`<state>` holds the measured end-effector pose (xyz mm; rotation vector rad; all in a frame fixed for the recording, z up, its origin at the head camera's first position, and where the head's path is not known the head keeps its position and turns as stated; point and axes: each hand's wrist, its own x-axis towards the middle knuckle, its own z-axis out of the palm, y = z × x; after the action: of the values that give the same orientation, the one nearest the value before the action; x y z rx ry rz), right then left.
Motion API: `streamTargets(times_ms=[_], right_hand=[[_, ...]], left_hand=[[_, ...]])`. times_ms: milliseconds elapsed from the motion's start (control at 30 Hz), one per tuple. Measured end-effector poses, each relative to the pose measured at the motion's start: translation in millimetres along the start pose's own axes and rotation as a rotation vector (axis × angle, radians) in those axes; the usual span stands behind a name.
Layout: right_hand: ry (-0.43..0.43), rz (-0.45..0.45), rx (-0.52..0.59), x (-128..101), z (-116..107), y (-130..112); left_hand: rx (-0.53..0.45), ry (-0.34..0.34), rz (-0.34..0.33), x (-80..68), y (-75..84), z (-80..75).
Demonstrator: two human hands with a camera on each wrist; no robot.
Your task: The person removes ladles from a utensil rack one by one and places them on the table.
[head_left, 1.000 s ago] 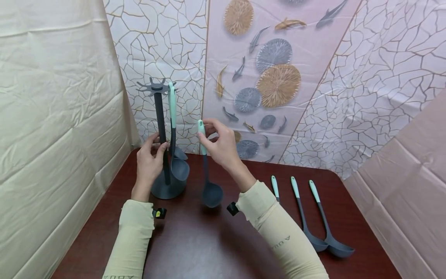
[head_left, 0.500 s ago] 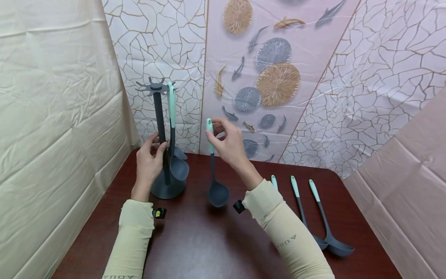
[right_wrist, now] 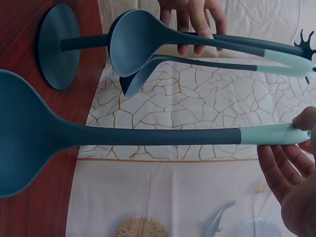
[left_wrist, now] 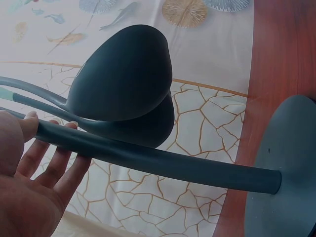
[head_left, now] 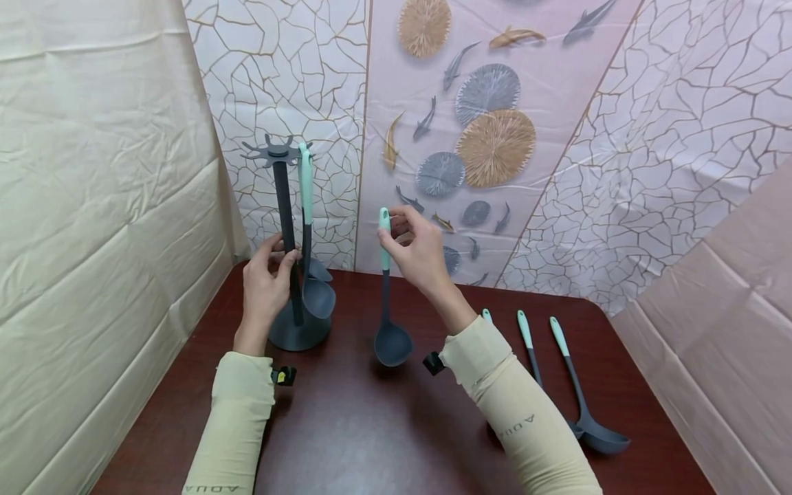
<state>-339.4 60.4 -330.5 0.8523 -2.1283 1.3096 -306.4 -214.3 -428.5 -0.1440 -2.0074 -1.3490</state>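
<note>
One ladle [head_left: 392, 323] hangs upright from the right hand [head_left: 419, 253], its mint-green handle end pinched between thumb and fingertips [right_wrist: 279, 170] and its dark bowl low over the red-brown table [head_left: 346, 426]; whether the bowl rests on the wood cannot be told. Its long axis runs near vertical, handle tip up and bowl down, the hollow of the bowl turned toward the person. It stands apart from the utensil stand [head_left: 286, 240], to that stand's right.

The left hand [head_left: 265, 289] curls its fingers round the stand's dark post, thumb on one side and fingers on the other, above the round base. Two utensils [head_left: 312, 275] already hang from the star-shaped top, their bowls close against the post.

Judged from this, the step goes best if the left hand holds the post firm while the right raises the ladle straight up, keeps it plumb, and brings the handle's end to a free notch clear of the hanging pair; a swinging bowl could knock them.

Three more utensils [head_left: 572, 385] lie well apart near the table's right edge, handles pointing away from the person, partly behind the right sleeve [head_left: 520, 419]. Patterned sheets [head_left: 495, 137] back the scene.
</note>
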Motion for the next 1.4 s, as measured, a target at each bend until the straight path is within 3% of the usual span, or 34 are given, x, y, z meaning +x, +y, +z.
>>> streamTargets(times_ms=[967, 1400], right_hand=[[0.064, 0.057, -0.058, -4, -22, 20], [0.073, 0.093, -0.104, -11, -28, 40]], left_hand=[[-0.03, -0.019, 0.014, 2.4, -0.1, 1.6], [-0.006, -0.006, -0.003, 1.2, -1.8, -0.9]])
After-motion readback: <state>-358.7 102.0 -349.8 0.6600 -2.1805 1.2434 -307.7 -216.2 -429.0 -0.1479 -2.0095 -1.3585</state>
